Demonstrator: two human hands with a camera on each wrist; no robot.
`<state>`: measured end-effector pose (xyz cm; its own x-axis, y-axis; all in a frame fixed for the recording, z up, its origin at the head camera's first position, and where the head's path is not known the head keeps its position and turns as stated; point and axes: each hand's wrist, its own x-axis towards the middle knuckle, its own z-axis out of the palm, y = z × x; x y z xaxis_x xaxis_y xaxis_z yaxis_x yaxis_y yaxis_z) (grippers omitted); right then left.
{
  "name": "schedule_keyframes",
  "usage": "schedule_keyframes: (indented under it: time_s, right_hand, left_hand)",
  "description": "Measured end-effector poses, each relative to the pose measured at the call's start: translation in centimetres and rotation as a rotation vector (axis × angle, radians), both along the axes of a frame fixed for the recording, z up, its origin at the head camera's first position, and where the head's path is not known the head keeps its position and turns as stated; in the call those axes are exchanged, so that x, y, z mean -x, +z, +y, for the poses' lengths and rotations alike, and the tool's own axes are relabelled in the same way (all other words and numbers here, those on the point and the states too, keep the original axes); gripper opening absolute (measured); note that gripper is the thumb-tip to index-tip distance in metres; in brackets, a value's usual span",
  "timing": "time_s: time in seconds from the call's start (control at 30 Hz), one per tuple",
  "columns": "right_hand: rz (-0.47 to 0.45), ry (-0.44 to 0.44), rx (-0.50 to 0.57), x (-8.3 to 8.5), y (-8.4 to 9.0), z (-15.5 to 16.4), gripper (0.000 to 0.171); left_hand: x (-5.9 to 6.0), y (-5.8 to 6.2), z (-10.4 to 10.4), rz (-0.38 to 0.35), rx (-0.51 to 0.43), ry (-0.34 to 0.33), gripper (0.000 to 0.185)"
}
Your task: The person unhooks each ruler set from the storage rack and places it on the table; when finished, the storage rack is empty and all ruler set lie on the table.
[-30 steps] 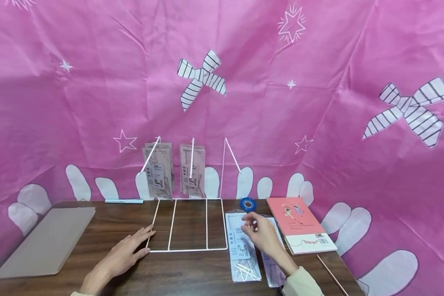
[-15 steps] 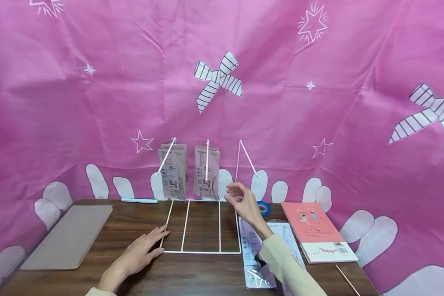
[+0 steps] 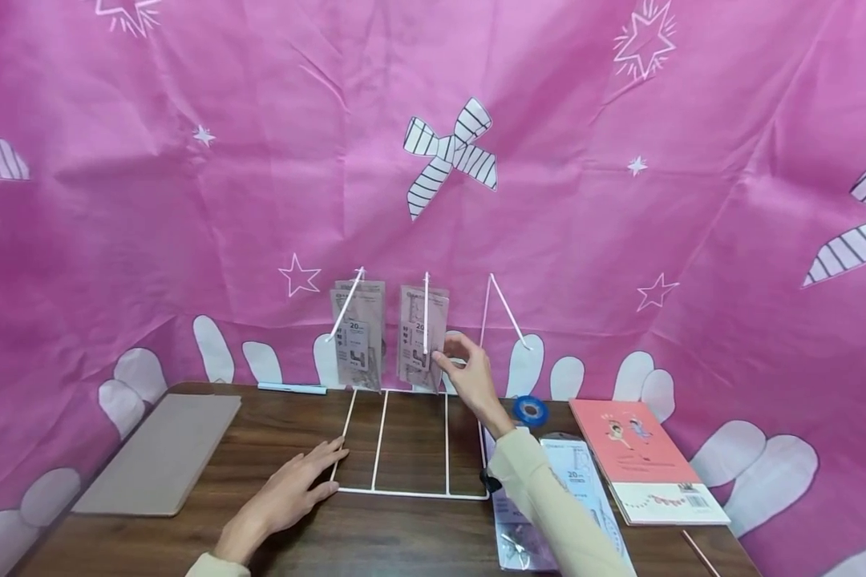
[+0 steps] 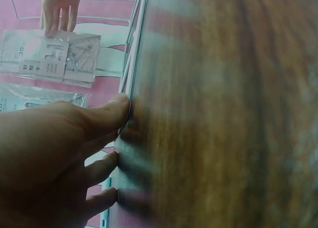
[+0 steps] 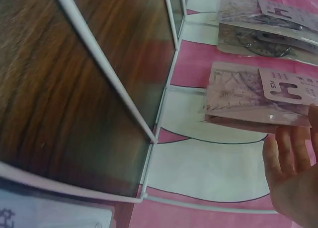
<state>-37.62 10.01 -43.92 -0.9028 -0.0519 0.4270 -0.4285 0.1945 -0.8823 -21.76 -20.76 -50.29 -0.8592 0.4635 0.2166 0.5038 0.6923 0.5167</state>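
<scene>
A white wire rack (image 3: 411, 490) stands on the dark wooden table, its base flat and its hooks upright. Clear stationery packets hang on the left hook (image 3: 357, 336) and the middle hook (image 3: 420, 336). My right hand (image 3: 458, 357) is raised to the middle packets, with its fingers against their right edge. In the right wrist view the fingertips (image 5: 290, 148) lie straight at the packet (image 5: 258, 96). My left hand (image 3: 310, 477) lies flat on the table and touches the rack's front left corner. Its fingers (image 4: 99, 121) press the wire (image 4: 134, 64).
More packets (image 3: 577, 473) lie on the table under my right sleeve. A blue tape roll (image 3: 530, 410) and a pink book (image 3: 642, 457) sit to the right. A beige pad (image 3: 162, 453) lies at left and a pale blue pen (image 3: 292, 389) at the back. Pink cloth hangs behind.
My right hand rose from the packets lying on the table, moved up and back, and now touches the middle hanging packets. The left hand stayed at the rack's corner.
</scene>
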Motion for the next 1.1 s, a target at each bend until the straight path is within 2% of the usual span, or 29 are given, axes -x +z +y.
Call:
schedule_keyframes:
  time_s: [0.2,0.5,0.7,0.97,1.1]
  right_hand:
    - [-0.003,-0.004,0.003,-0.1,0.5,-0.2,0.021]
    - [0.005,0.012,0.018,-0.7,0.5,0.4,0.017]
    - [-0.036,0.062,0.018,-2.1,0.7,0.8,0.016]
    - [-0.046,0.100,0.000,-4.3,1.4,1.2,0.020]
    - [-0.042,0.109,0.000,-5.2,1.5,1.4,0.020]
  left_hand:
    - [0.2,-0.2,-0.1,-0.036,-0.013,0.005,0.048]
    - [0.4,-0.3,-0.5,-0.002,-0.012,-0.016,0.047]
    - [0.4,-0.4,-0.8,0.000,-0.021,-0.005,0.047]
    - [0.5,-0.7,-1.2,0.028,-0.043,-0.010,0.046]
    - [0.6,-0.9,-1.3,0.014,-0.057,-0.014,0.046]
